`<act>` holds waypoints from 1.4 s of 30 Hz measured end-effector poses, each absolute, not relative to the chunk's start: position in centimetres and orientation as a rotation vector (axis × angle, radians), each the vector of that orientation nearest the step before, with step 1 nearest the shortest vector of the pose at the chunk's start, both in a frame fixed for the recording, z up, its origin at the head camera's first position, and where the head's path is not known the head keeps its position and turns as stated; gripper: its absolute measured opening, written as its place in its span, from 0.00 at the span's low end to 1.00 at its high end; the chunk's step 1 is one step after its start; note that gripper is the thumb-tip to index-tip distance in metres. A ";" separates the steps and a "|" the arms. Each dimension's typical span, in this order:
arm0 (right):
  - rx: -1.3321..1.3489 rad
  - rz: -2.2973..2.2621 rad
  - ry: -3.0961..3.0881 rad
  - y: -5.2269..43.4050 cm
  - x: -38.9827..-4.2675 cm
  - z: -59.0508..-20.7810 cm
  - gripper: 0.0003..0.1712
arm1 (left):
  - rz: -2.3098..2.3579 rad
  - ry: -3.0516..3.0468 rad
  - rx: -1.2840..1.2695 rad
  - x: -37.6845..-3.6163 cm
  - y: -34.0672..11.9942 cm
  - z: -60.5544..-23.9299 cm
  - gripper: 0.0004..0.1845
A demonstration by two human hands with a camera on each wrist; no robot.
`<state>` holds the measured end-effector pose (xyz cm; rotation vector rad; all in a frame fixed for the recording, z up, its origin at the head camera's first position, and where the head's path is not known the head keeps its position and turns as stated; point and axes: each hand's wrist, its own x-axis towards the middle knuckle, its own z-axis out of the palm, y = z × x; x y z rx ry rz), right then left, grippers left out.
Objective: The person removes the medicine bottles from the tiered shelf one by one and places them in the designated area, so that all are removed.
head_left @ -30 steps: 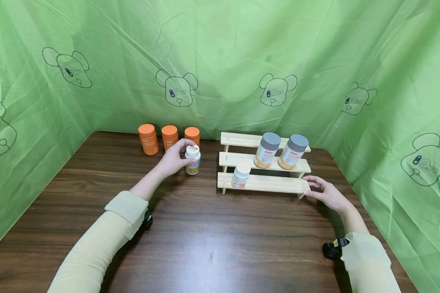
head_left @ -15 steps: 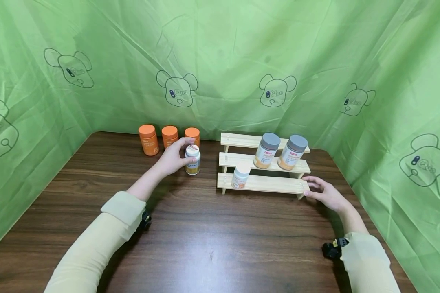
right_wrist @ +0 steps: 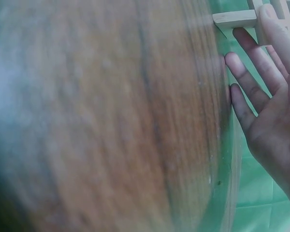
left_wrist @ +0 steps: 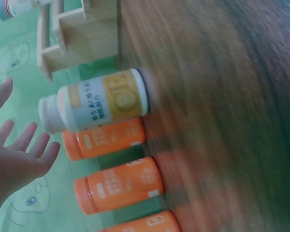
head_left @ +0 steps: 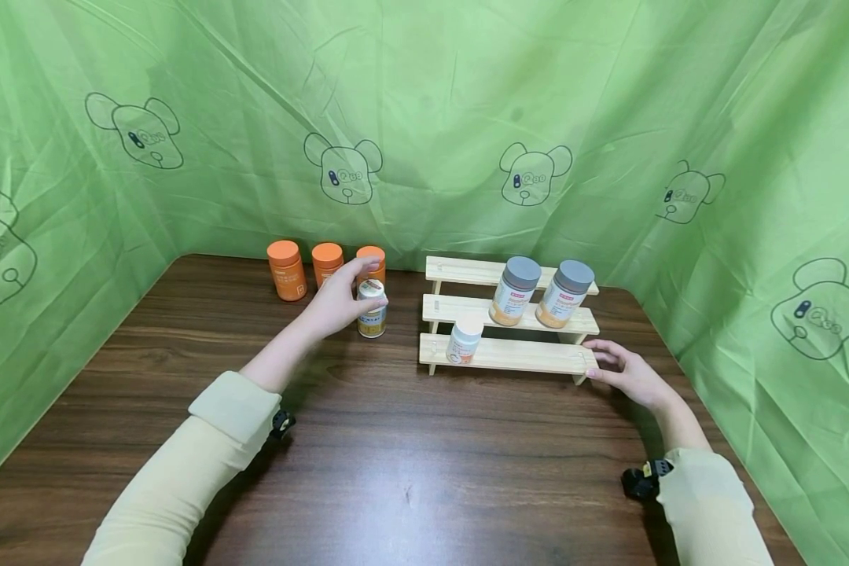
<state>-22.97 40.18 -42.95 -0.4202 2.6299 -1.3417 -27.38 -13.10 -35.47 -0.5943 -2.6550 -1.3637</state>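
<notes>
Hovering open-fingered by the white-capped bottle (head_left: 372, 309) on the table left of the wooden rack (head_left: 509, 355), the left hand (head_left: 339, 299) holds nothing and might knock it over, while the right hand (head_left: 626, 373) rests flat against the rack's right end.

Wide bare worktop (head_left: 410, 464) in front of stepped rack (head_left: 509, 355). Behind white bottle (head_left: 372, 308): three orange bottles (head_left: 286, 270) block. Narrow gap between bottle and rack.
</notes>
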 end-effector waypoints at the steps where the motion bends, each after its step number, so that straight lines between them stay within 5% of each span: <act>1: -0.432 -1.337 2.630 40.2 -23.0 -42.9 0.31 | -1.360 -2.650 -0.603 -27.2 -12.9 -35.2 0.37; 42: -0.444 -1.359 2.604 40.2 -22.9 -42.8 0.31 | -1.502 -2.408 -0.747 -25.4 -3.3 -30.7 0.31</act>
